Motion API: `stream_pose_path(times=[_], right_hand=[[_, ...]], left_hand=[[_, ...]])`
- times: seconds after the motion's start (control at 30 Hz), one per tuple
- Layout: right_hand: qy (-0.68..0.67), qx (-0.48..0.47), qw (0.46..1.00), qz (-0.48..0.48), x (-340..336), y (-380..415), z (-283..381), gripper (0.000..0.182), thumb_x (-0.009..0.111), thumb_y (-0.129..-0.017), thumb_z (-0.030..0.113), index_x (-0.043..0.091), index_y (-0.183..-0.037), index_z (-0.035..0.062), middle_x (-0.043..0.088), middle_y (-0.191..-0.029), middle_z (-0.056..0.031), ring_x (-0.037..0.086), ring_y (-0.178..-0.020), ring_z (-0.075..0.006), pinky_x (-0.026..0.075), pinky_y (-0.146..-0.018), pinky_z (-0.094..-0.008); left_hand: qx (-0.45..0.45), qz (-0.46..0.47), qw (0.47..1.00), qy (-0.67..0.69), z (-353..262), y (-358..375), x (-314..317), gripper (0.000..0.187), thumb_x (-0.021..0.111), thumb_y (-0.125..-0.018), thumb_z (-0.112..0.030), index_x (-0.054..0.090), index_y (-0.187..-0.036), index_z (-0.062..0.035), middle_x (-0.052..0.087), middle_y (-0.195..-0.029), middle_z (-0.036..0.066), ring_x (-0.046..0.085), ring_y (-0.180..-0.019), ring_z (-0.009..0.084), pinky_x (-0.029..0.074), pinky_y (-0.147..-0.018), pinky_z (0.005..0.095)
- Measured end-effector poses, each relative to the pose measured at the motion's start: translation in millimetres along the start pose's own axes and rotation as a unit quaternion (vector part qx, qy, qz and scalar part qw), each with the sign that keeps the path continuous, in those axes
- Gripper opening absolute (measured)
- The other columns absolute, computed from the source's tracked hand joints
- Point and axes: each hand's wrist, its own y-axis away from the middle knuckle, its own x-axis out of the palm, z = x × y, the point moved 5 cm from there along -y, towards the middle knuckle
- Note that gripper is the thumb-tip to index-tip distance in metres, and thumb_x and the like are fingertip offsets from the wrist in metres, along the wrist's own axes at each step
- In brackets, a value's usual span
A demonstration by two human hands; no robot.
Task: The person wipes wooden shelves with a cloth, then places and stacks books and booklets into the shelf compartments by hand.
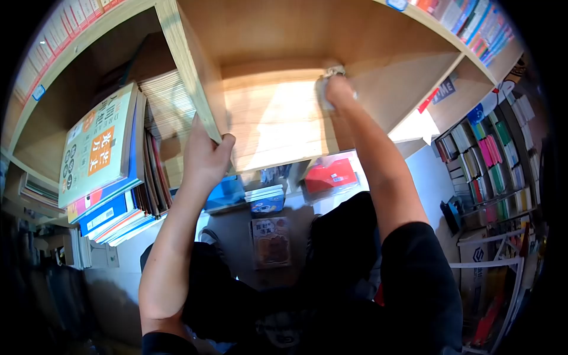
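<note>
My left hand point(206, 152) grips the front edge of the upright wooden divider point(188, 77), its thumb on the right side. Inside the wooden shelf compartment point(272, 118), my right hand point(339, 90) is closed on a crumpled pale cloth point(329, 89) near the back right corner, pressed to the shelf board. Light falls across the board between the two hands. Left of the divider, a tilted stack of books point(106, 148) with a pale green cover on top stands in the neighbouring compartment.
Below the shelf are a red packet point(331, 176), blue books point(264, 199) and a book on the floor point(271, 242). A full bookcase point(488, 148) stands at the right, with a white metal frame point(488, 262) below it.
</note>
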Motion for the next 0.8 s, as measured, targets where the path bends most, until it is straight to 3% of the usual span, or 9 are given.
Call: stream_pose_path(times=[0.1,0.13,0.17,0.2,0.3,0.37,0.43,0.63,0.8], right_hand=[[0.191,-0.102,0.976,0.022,15.9,-8.3,81.8,0.033,0.052,-0.088,0.012,0.067,-0.116,0.0021,0.065,-0.120,-0.0174,0.064,-0.110,-0.0286,0.052,-0.092,-0.0357],[0.057,-0.043,0.997,0.035,83.3,-53.9,106.1,0.036,0.044,-0.095,0.020,0.067,-0.117,0.0040,0.063,-0.126,-0.0173,0.061,-0.117,-0.0286,0.048,-0.097,-0.0381],[0.079,-0.052,0.995,0.043,85.9,-33.3,149.2,0.029,0.054,-0.087,0.015,0.071,-0.106,0.0010,0.068,-0.111,-0.0216,0.067,-0.102,-0.0341,0.053,-0.087,-0.0432],[0.069,-0.174,0.981,0.046,79.8,-4.1,205.3,0.030,0.054,-0.087,0.016,0.071,-0.105,-0.0002,0.068,-0.109,-0.0227,0.067,-0.101,-0.0350,0.053,-0.086,-0.0441],[-0.044,-0.234,0.968,0.079,85.9,26.4,273.0,0.033,0.049,-0.086,0.018,0.071,-0.106,0.0029,0.068,-0.111,-0.0184,0.065,-0.105,-0.0327,0.050,-0.091,-0.0430],[-0.065,-0.206,0.966,0.143,70.4,32.3,254.9,0.034,0.048,-0.089,0.018,0.071,-0.108,0.0021,0.064,-0.122,-0.0179,0.062,-0.113,-0.0328,0.049,-0.096,-0.0415],[0.014,-0.237,0.970,0.055,78.4,-6.6,218.5,0.035,0.050,-0.090,0.018,0.069,-0.114,0.0033,0.063,-0.126,-0.0144,0.060,-0.117,-0.0307,0.047,-0.099,-0.0398],[0.052,-0.001,0.998,-0.034,-7.9,-42.6,33.4,0.038,0.049,-0.092,0.021,0.065,-0.121,0.0045,0.056,-0.134,-0.0154,0.056,-0.123,-0.0301,0.047,-0.099,-0.0397],[0.113,-0.028,0.990,0.075,-1.0,-8.6,89.3,0.039,0.043,-0.092,0.019,0.068,-0.117,0.0044,0.061,-0.128,-0.0158,0.057,-0.122,-0.0295,0.046,-0.100,-0.0367]], left_hand=[[-0.029,-0.012,0.998,-0.049,-8.7,3.4,-2.8,0.035,0.060,-0.078,-0.007,0.056,-0.111,0.0020,0.063,-0.096,0.019,0.064,-0.086,0.0330,0.049,-0.080,0.0410],[-0.066,0.000,0.997,-0.028,-11.0,3.6,-3.5,0.032,0.060,-0.078,-0.008,0.057,-0.108,0.0024,0.064,-0.093,0.018,0.064,-0.085,0.0324,0.050,-0.079,0.0403],[-0.104,0.013,0.995,-0.007,-11.0,4.9,-2.2,0.029,0.061,-0.079,-0.008,0.059,-0.105,0.0029,0.064,-0.089,0.018,0.064,-0.083,0.0318,0.050,-0.077,0.0395],[-0.101,0.019,0.995,-0.014,-12.2,5.3,-2.7,0.029,0.061,-0.079,-0.008,0.059,-0.105,0.0029,0.064,-0.089,0.018,0.064,-0.083,0.0318,0.050,-0.077,0.0395],[-0.037,0.043,0.998,-0.039,-14.9,3.5,-4.9,0.023,0.060,-0.082,-0.005,0.061,-0.102,0.0062,0.066,-0.091,0.010,0.063,-0.084,0.0171,0.049,-0.074,0.0309],[0.009,0.014,0.994,-0.105,-14.3,4.5,-8.1,0.021,0.060,-0.083,-0.006,0.063,-0.099,0.0064,0.067,-0.089,0.010,0.063,-0.083,0.0173,0.049,-0.075,0.0308],[-0.067,0.022,0.994,-0.082,-14.6,5.3,-7.2,0.017,0.061,-0.083,-0.006,0.064,-0.095,0.0063,0.067,-0.087,0.010,0.063,-0.082,0.0177,0.049,-0.075,0.0310],[-0.022,-0.021,0.998,-0.061,-17.1,4.4,-6.4,0.019,0.060,-0.081,-0.005,0.061,-0.098,0.0039,0.063,-0.089,0.013,0.062,-0.083,0.0206,0.049,-0.074,0.0332],[-0.028,-0.004,0.994,-0.106,-16.2,3.6,-6.6,0.017,0.062,-0.080,-0.007,0.064,-0.092,0.0054,0.066,-0.085,0.010,0.062,-0.081,0.0193,0.048,-0.073,0.0325]])
